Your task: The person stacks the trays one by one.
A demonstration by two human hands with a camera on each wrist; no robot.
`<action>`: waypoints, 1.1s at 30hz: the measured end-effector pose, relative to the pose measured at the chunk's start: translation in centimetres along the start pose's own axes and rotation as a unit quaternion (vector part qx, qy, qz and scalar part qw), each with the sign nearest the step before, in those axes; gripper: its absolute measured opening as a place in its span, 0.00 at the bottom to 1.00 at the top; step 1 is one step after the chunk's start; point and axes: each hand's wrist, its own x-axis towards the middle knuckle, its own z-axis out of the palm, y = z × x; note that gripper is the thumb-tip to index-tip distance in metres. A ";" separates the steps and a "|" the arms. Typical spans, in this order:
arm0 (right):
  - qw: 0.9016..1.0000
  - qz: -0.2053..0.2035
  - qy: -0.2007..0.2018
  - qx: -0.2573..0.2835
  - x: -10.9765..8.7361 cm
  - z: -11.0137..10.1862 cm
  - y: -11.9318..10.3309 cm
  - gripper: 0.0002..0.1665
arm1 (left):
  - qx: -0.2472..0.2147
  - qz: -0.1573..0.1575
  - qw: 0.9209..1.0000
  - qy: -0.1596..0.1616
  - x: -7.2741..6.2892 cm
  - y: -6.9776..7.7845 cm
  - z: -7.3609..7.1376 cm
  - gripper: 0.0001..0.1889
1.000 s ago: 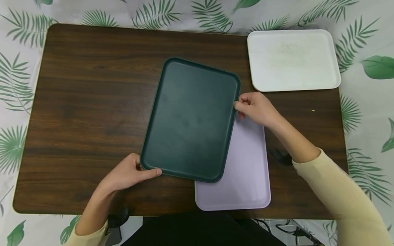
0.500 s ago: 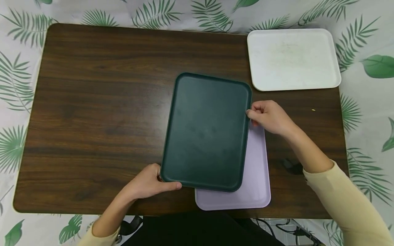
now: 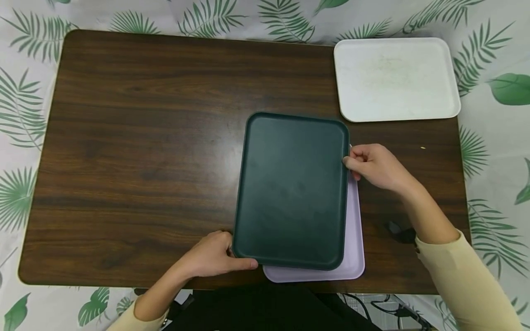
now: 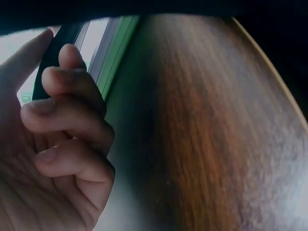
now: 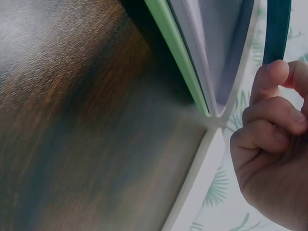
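Observation:
My left hand (image 3: pixel 211 255) grips the near left corner of a dark green rectangular tray (image 3: pixel 294 188), thumb along its near rim. On the tray's right side my right hand (image 3: pixel 374 165) pinches the rim between thumb and fingers. The dark green tray is held over a lavender tray (image 3: pixel 354 243), which shows only along its right and near edges in the head view. Both wrist views reveal a light green tray (image 5: pixel 175 53) under the lavender one, and a gap between that stack and the raised dark green tray (image 5: pixel 276 33).
A white tray (image 3: pixel 397 80) lies at the far right corner of the brown wooden table (image 3: pixel 136 161). Leaf-patterned cloth (image 3: pixel 490 184) surrounds the table. A tiny pale speck (image 3: pixel 423 148) lies right of the right hand. Black cables (image 3: pixel 397 312) hang below the near edge.
Both hands have carried the dark green tray right and toward the body, turning it straighter. It now covers more of the lavender tray. The white tray has stayed put.

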 end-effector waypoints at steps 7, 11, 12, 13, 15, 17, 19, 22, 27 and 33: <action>1.000 0.004 -0.006 0.000 -0.6 -0.1 0.6 0.20 | 0.004 0.014 0.999 -0.033 0.1 0.2 0.7 0.32; 1.000 0.005 -0.009 -0.007 -0.9 -0.2 0.9 0.20 | -0.012 0.018 0.998 -0.058 0.3 0.3 1.0 0.34; 1.000 0.005 -0.011 -0.009 -1.0 -0.2 1.0 0.20 | -0.018 0.022 0.997 -0.067 0.3 0.3 1.1 0.33; 1.000 0.004 -0.013 -0.011 -1.1 -0.3 1.0 0.21 | -0.024 0.025 0.997 -0.076 0.4 0.3 1.1 0.33; 1.000 0.005 -0.016 -0.013 -1.2 -0.3 1.2 0.21 | -0.038 0.035 0.994 -0.092 0.5 0.3 1.2 0.31; 1.000 0.008 -0.019 -0.016 -1.4 -0.3 1.3 0.21 | -0.053 0.041 0.992 -0.111 0.7 0.3 1.3 0.30; 1.000 0.009 -0.021 -0.018 -1.5 -0.4 1.5 0.21 | -0.063 0.040 0.989 -0.127 0.8 0.2 1.3 0.30; 0.999 0.013 -0.027 -0.016 -1.8 -0.4 1.6 0.21 | -0.078 0.040 0.984 -0.154 0.9 0.1 1.4 0.32; 0.999 0.017 -0.038 -0.016 -2.1 -0.3 1.9 0.22 | -0.081 0.059 0.978 -0.184 1.1 -0.1 1.7 0.34; 0.999 0.014 -0.042 -0.014 -2.1 -0.2 2.3 0.23 | -0.078 0.069 0.974 -0.199 1.4 -0.3 1.8 0.32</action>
